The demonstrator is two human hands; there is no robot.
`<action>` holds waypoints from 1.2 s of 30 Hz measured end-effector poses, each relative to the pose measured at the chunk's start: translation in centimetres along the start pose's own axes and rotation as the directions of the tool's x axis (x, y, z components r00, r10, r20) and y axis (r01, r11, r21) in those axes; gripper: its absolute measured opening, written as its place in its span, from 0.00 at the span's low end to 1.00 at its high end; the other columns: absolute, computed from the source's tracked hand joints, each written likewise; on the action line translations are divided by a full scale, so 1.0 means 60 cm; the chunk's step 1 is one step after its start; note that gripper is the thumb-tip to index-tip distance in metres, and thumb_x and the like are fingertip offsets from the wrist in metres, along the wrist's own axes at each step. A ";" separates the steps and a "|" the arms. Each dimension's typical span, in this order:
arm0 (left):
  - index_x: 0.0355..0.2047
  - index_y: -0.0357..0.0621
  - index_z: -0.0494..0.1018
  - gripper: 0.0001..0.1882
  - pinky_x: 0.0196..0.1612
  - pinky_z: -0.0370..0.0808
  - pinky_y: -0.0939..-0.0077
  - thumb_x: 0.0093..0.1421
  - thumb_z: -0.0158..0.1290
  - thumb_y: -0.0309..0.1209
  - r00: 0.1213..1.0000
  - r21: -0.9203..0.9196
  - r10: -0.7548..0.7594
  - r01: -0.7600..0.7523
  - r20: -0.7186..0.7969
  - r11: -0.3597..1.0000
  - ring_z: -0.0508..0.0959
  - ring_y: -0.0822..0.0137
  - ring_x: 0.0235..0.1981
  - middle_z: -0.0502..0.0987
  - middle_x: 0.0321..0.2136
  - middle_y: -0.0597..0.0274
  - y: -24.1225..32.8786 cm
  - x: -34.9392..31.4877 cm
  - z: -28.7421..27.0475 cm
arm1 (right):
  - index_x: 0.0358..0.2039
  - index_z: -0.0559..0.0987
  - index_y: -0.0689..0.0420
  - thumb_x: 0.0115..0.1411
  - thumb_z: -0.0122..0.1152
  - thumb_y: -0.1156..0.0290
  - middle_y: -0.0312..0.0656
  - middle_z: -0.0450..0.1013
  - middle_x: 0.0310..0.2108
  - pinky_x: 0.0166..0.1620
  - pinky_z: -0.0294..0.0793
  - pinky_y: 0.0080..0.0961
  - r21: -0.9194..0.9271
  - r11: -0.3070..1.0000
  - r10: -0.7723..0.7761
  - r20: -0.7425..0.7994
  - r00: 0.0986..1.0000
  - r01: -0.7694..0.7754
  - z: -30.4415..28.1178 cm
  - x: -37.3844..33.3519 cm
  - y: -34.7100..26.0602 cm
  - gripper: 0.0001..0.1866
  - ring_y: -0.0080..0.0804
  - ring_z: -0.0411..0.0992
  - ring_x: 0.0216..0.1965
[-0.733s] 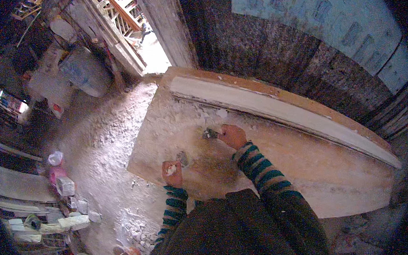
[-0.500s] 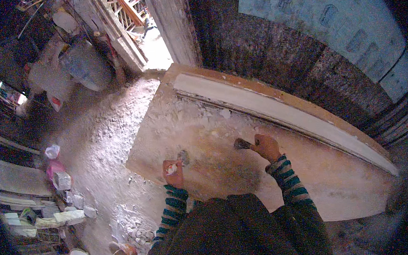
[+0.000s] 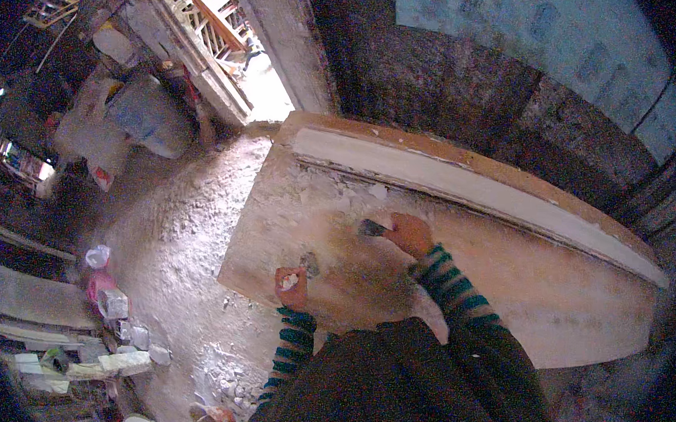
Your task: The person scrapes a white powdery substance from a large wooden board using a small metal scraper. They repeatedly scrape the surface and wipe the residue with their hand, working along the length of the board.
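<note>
My right hand (image 3: 411, 234) is closed around a small putty knife (image 3: 371, 228), its dark blade pointing left, low over the dusty board (image 3: 504, 270). Farther left and a little nearer to me, my left hand (image 3: 289, 289) is closed on a second putty knife (image 3: 309, 264), whose greyish blade lies close to the board. Something whitish shows at the top of the left fist; I cannot tell whether it is the handle. A long white plaster strip (image 3: 461, 193) runs along the board's far side, with pale crumbs (image 3: 375, 190) scattered beside it.
A dust-covered floor (image 3: 176, 221) lies to the left, with white rubble (image 3: 228, 380) near my left sleeve. Pale blocks (image 3: 127, 361) and a pink bag (image 3: 101, 286) sit at the left. A large sack (image 3: 150, 118) stands beside the bright doorway (image 3: 268, 84). A dark wall rises beyond the board.
My right hand has moved left across the board with its putty knife. My left hand stays in about the same place. The whole view has shifted slightly.
</note>
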State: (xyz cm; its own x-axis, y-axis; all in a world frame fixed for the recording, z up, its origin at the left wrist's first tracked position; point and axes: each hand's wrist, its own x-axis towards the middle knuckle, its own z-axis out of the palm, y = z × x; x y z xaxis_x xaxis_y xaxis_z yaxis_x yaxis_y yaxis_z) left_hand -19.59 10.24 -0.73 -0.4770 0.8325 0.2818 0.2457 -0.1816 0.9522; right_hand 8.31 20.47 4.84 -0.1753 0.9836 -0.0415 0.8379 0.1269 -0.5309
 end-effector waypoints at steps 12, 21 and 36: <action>0.22 0.45 0.68 0.10 0.36 0.68 0.79 0.46 0.57 0.17 0.999 0.167 0.032 -0.034 0.014 0.985 0.69 0.71 0.29 0.69 0.25 0.65 0.044 -0.001 0.009 | 0.24 0.70 0.56 0.48 0.59 0.58 0.48 0.71 0.24 0.30 0.68 0.41 0.041 0.998 0.057 -0.010 0.998 -0.057 0.039 -0.051 0.062 0.15 0.48 0.70 0.27; 0.23 0.45 0.68 0.11 0.36 0.69 0.77 0.45 0.58 0.18 0.996 0.240 0.091 -0.088 -0.002 0.967 0.69 0.71 0.29 0.69 0.25 0.65 0.022 0.005 0.006 | 0.24 0.72 0.56 0.46 0.62 0.55 0.47 0.72 0.22 0.29 0.68 0.40 0.148 0.973 0.186 -0.056 0.981 -0.176 0.003 -0.048 0.042 0.18 0.46 0.71 0.26; 0.24 0.45 0.66 0.09 0.35 0.68 0.78 0.49 0.56 0.21 1.000 0.083 0.027 -0.027 -0.004 0.996 0.68 0.71 0.29 0.67 0.25 0.67 -0.033 -0.003 -0.007 | 0.18 0.76 0.58 0.44 0.64 0.60 0.46 0.73 0.22 0.30 0.69 0.34 0.050 0.948 0.315 -0.031 0.948 -0.314 -0.028 -0.058 0.278 0.14 0.40 0.71 0.25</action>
State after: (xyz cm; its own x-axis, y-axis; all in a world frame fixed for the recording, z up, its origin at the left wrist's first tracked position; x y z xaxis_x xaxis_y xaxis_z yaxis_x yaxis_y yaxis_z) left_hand -20.35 10.22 -2.61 -0.4732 0.8253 0.3082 0.3275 -0.1600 0.9312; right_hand 23.78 19.38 -2.44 0.1141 0.9770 -0.1803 0.8237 -0.1945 -0.5327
